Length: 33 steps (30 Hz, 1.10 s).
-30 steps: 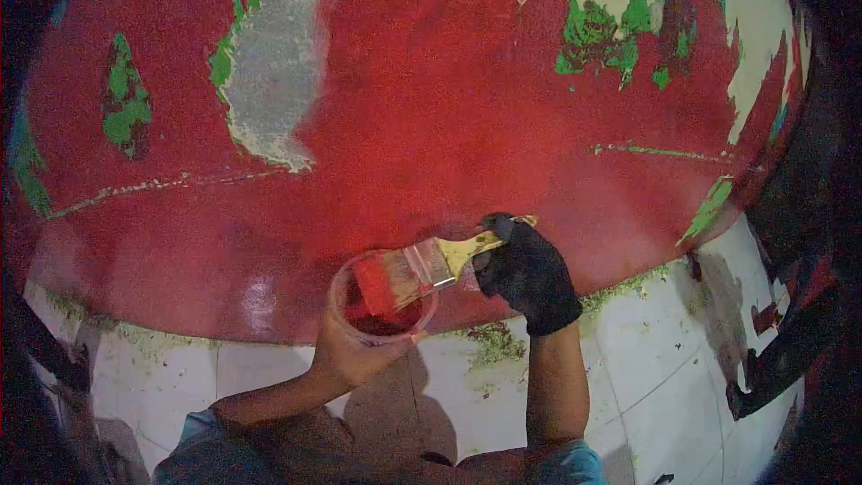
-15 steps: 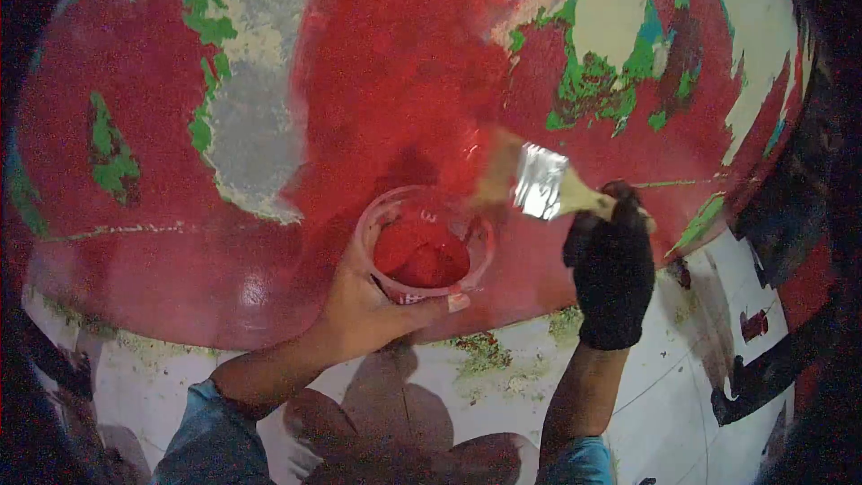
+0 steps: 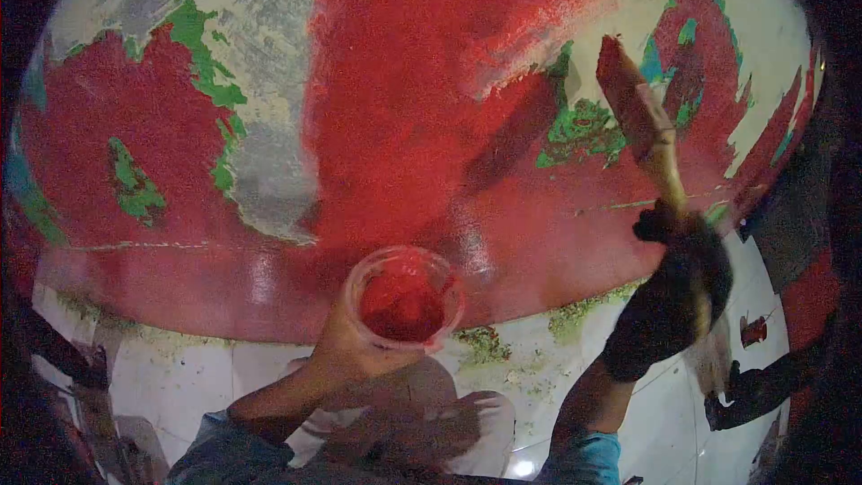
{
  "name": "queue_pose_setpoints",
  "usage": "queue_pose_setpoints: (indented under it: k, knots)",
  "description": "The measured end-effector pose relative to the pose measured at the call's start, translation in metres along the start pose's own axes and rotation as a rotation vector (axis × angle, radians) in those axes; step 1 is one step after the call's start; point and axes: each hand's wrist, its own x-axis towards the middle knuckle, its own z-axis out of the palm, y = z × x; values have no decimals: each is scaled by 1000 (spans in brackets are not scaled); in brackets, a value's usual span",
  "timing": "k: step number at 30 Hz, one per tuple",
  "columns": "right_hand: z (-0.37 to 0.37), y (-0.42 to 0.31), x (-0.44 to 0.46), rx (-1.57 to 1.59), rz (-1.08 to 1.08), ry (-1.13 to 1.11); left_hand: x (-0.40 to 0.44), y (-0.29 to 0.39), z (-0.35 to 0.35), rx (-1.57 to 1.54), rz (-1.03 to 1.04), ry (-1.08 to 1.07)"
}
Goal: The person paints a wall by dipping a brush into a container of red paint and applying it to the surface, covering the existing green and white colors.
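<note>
My left hand (image 3: 359,346), bare, is wrapped round a clear round tub (image 3: 452,319) of red paint (image 3: 401,301) at the lower middle. To the right, my right hand (image 3: 678,292) wears a black glove and grips the wooden handle of a paintbrush (image 3: 660,148). The brush points up and to the left, its red-coated bristles over the pale and green patches of the curved surface. Whether the bristles touch that surface cannot be made out. Fresh bright red paint (image 3: 395,108) covers a broad band up the surface's middle.
The large curved surface (image 3: 117,287) fills the upper view, with older dull red, grey, cream and green patches. White floor tiles (image 3: 197,377) with greenish debris (image 3: 485,341) lie below its edge. Dark shapes (image 3: 763,391) stand at the lower right.
The brush has left the tub and moved up and right with my right hand, turning upward. The tub in my left hand was raised, then lowered. The view has shifted, showing more of the upper surface.
</note>
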Motion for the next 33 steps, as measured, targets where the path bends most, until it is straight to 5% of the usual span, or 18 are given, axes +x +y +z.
queue_pose_setpoints:
  k: [3,6,8,9,11,16,18,19,20,21,23,25,27,30,32,33]
  knots:
    - [11,-13,-18,-131,-229,-497,-11,11,-4,-160,-159,-53]
    - [18,-34,-27,45,-4,-791,-29,2,-4,24,-160,-41]
    - [10,-42,-28,84,-13,-887,-43,-25,1,-485,-463,-67]
    - [10,-39,-27,82,-12,-887,-42,-18,0,-485,-464,-69]
    - [8,-23,-21,150,-172,-486,-36,7,-4,-108,-194,-85]
    - [9,-11,14,-19,-95,-16,-35,22,-7,-104,-212,-91]
    - [11,-24,0,-101,-237,-404,-37,26,-9,-159,-245,-106]
    - [20,-24,-10,-187,-557,-500,-37,30,-10,-102,-228,-108]
    - [25,-36,-18,-89,-504,-807,-37,33,-11,-44,-209,-109]
    - [28,-42,-28,59,-484,-873,-39,33,-11,-42,-207,-108]
    - [23,-42,-22,228,-478,-912,-42,29,-12,-129,-208,-67]
    - [14,-30,-2,128,-513,-515,-44,29,-12,-146,-231,-66]
    - [11,-19,20,-51,-227,-256,-45,30,-14,-166,-253,-69]
    - [9,-36,36,-12,-142,36,-47,33,-18,-145,-260,-74]
    - [11,-32,26,-221,-458,-232,-49,35,-19,-206,-293,-72]
    - [15,-33,11,-137,-359,-560,-49,36,-20,-207,-293,-77]
